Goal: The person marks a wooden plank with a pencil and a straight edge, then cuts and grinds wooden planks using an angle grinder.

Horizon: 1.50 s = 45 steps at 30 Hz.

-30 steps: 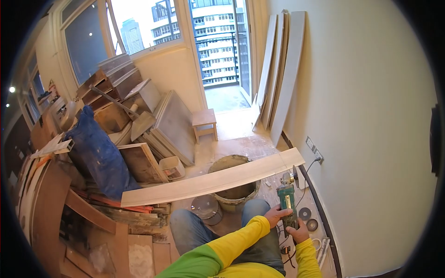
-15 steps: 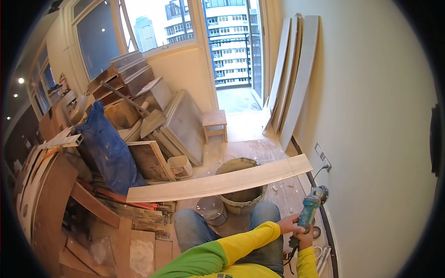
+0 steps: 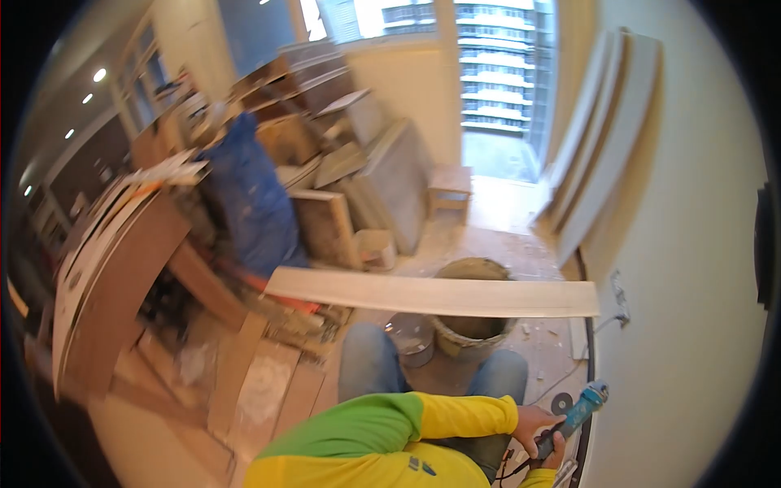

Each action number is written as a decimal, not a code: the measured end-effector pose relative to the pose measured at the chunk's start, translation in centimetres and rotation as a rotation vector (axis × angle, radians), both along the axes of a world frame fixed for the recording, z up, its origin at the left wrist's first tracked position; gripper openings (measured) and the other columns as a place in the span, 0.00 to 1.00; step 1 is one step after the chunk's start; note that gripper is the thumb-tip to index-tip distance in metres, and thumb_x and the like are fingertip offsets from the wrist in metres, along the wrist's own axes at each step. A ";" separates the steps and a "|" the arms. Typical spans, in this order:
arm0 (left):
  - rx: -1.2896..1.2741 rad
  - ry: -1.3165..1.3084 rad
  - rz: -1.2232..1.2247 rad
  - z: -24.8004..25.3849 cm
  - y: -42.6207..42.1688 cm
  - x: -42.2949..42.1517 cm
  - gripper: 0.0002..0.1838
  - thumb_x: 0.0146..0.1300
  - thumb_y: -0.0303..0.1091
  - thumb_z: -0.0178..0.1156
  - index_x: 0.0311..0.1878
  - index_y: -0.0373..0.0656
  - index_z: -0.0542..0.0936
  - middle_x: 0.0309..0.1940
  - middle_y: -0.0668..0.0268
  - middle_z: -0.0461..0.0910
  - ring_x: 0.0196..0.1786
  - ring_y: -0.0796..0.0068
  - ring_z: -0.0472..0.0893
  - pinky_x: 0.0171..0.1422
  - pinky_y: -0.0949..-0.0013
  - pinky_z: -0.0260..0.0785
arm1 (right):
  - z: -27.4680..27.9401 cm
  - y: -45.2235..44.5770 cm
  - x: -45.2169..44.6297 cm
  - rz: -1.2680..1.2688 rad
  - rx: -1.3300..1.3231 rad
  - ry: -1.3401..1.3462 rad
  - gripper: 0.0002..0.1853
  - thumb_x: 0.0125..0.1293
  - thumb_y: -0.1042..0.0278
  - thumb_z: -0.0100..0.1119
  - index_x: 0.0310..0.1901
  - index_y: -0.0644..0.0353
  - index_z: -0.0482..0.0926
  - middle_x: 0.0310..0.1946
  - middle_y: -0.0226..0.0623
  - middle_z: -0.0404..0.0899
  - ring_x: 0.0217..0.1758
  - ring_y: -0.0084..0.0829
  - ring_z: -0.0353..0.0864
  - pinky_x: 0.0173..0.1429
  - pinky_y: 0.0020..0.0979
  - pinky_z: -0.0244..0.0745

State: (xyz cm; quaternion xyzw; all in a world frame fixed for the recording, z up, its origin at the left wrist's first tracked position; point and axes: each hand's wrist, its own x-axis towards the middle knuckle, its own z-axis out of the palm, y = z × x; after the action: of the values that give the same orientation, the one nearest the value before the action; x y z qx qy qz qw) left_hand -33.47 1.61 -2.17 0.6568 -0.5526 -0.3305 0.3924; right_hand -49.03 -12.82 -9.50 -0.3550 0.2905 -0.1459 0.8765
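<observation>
Both of my hands are on a teal angle grinder (image 3: 582,408) at the lower right, beside the wall. My left hand (image 3: 534,426) reaches across my lap, its fingers closed at the dark rear part of the tool. Lower down, my right hand (image 3: 554,455) grips the same tool from below, partly hidden by the sleeve. The grinder's head points up and right, and its disc is hard to make out. In front of my knees a long pale plank (image 3: 439,294) lies across a mortar-stained bucket (image 3: 472,335).
A smaller tub (image 3: 409,335) stands beside the bucket. A loose disc (image 3: 562,403) lies near the grinder, and a cord runs to the wall socket (image 3: 620,299). Long boards (image 3: 610,146) lean on the right wall. A blue sack (image 3: 256,195), panels and wood scraps crowd the left.
My view has swung left, so the room appears further right. The grinder, still in both hands, sits lower and leans more to the right.
</observation>
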 end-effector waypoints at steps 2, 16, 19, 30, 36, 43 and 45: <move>-0.119 -0.076 -0.021 -1.4 -0.1 -0.1 0.70 0.38 0.57 0.81 0.78 0.28 0.54 0.69 0.40 0.70 0.71 0.44 0.70 0.78 0.55 0.59 | -1.6 -1.5 -0.2 0.086 0.077 -0.030 0.26 0.64 0.54 0.64 0.58 0.61 0.74 0.42 0.39 0.82 0.41 0.35 0.83 0.47 0.35 0.82; -0.287 -0.280 0.106 -1.2 1.5 -0.6 0.61 0.46 0.68 0.74 0.74 0.32 0.63 0.64 0.43 0.74 0.68 0.44 0.72 0.74 0.51 0.61 | 1.3 -0.6 5.2 0.377 0.041 -0.037 0.26 0.66 0.51 0.62 0.60 0.60 0.75 0.50 0.38 0.80 0.51 0.34 0.79 0.57 0.36 0.76; -0.262 -0.273 0.137 -0.2 1.9 -0.6 0.61 0.47 0.69 0.73 0.74 0.32 0.64 0.63 0.43 0.74 0.67 0.43 0.72 0.73 0.51 0.62 | 1.6 0.0 5.8 0.399 0.039 -0.040 0.26 0.66 0.51 0.62 0.60 0.59 0.76 0.51 0.38 0.80 0.53 0.34 0.78 0.59 0.36 0.75; -0.348 -0.394 0.181 -2.9 0.1 -0.5 0.62 0.47 0.72 0.72 0.73 0.31 0.64 0.61 0.44 0.74 0.65 0.45 0.74 0.72 0.50 0.63 | 2.6 0.1 6.2 0.425 0.019 -0.033 0.27 0.68 0.49 0.60 0.61 0.58 0.77 0.58 0.37 0.78 0.61 0.34 0.75 0.66 0.37 0.70; -0.389 -0.393 0.226 -3.6 -0.4 -0.4 0.62 0.40 0.73 0.75 0.69 0.32 0.68 0.59 0.44 0.76 0.61 0.43 0.76 0.69 0.49 0.65 | 3.1 -1.1 5.3 0.423 0.028 -0.061 0.27 0.68 0.47 0.60 0.62 0.57 0.77 0.61 0.37 0.77 0.66 0.34 0.73 0.70 0.37 0.68; -0.377 -0.285 0.257 -2.7 0.3 -0.4 0.59 0.37 0.58 0.83 0.69 0.31 0.68 0.66 0.40 0.70 0.71 0.38 0.68 0.77 0.50 0.60 | 5.7 0.8 4.2 0.234 -0.019 -0.030 0.29 0.63 0.58 0.63 0.64 0.62 0.73 0.56 0.39 0.79 0.59 0.35 0.80 0.64 0.36 0.75; -0.373 -0.256 0.241 -2.2 0.5 0.1 0.59 0.37 0.57 0.83 0.68 0.31 0.68 0.66 0.41 0.71 0.71 0.39 0.68 0.77 0.50 0.60 | 5.1 0.7 4.4 0.198 -0.111 -0.010 0.25 0.61 0.60 0.64 0.58 0.61 0.75 0.52 0.39 0.80 0.50 0.34 0.83 0.55 0.34 0.81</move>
State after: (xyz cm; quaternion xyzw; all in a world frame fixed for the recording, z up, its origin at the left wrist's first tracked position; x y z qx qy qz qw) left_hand -33.40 2.10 -4.33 0.6707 -0.5668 -0.0877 0.4703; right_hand -44.67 -12.15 -4.44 -0.4292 0.2411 -0.0765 0.8671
